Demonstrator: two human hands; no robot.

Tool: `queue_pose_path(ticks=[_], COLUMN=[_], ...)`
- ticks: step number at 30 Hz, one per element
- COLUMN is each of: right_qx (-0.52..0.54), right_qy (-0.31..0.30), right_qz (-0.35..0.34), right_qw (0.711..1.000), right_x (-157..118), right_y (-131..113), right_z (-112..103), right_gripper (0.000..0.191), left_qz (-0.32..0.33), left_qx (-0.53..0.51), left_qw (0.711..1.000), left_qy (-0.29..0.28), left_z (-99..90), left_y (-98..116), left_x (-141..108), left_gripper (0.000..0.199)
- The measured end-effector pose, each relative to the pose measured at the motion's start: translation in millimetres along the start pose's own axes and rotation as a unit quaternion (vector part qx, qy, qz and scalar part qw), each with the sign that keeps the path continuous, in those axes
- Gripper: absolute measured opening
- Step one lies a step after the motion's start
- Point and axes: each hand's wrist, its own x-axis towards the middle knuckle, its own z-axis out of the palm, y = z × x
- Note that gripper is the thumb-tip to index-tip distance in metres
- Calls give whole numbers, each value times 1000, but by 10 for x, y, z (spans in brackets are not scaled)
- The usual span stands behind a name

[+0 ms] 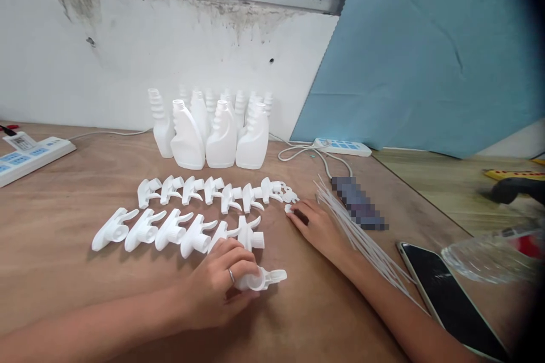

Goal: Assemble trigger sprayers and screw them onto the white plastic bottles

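My left hand (230, 278) is closed around a white trigger spray head (258, 280), its round collar facing up and its lever pointing right. Beyond that hand lie two rows of white spray heads (142, 228) on the wooden table. Farther right, my right hand (317, 224) has thumb and index finger pinched on a small white disc (288, 209). Several more small white ring-shaped pieces (289, 194) lie in a cluster just past its fingertips. A bundle of thin white tubes (353, 227) runs alongside my right forearm.
White bottles (221, 136) without tops stand in a group near the wall. Power strips sit at left (36, 159) and back right (343, 147). A phone (451, 300), a clear plastic bottle (489, 255) and a pixelated dark object (360, 204) are on the right.
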Motion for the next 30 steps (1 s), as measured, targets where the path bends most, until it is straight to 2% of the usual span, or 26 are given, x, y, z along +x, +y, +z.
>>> queue_pose_path(ticks=[6, 9, 11, 15, 18, 21, 26, 30], right_qx=[-53, -71, -44, 65, 87, 76, 93, 154], right_qy=[24, 80, 118, 137, 108, 71, 32, 4], right_qz=[-31, -63, -101, -249, -384, -453, -443, -411], right_qw=[998, 992, 987, 957, 913, 885, 891, 899], right_x=[20, 32, 22, -72, -156, -183, -145, -160], right_y=[25, -46, -173, -559, -804, -932, -986, -976], right_z=[-20, -117, -198, -276, -257, -254, -265, -227], right_gripper=[15, 11, 8, 20, 19, 14, 18, 24], left_qz=[-14, -36, -58, -111, -135, -124, -25, -5], left_qx=[-2, -11, -17, -15, -18, -18, 4, 21], left_qw=[1000, 999, 998, 994, 991, 992, 1000, 1000], left_qy=[-8, -10, -6, -1, -6, 0, 18, 16], left_z=[-14, -24, -26, -13, 1, 11, 36, 33], left_y=[10, 25, 34, 32, 17, 0, -38, -41], left_x=[-13, -26, -37, -75, -97, -97, -66, -43], left_gripper=[30, 31, 31, 38, 39, 34, 21, 15])
